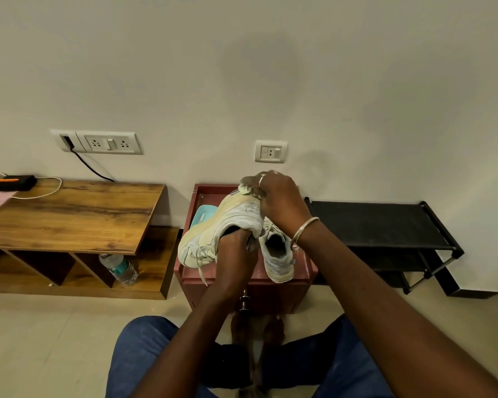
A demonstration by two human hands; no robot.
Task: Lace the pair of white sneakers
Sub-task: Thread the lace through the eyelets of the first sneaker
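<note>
One white sneaker (pixel 227 222) is held tilted above the small red cabinet (pixel 270 294). My left hand (pixel 236 254) grips it at the collar, fingers inside the opening. My right hand (pixel 276 196) grips its far end from above. A loose white lace (pixel 202 268) hangs from the sneaker's left side. The second white sneaker (pixel 278 254) stands on the cabinet top to the right, its opening facing up, partly hidden under my right wrist.
A teal object (pixel 203 214) lies behind the held sneaker. A wooden low table (pixel 69 216) stands left, with a water bottle (pixel 120 268) on its lower shelf. A black shoe rack (pixel 385 225) stands right. My knees and bare feet are below.
</note>
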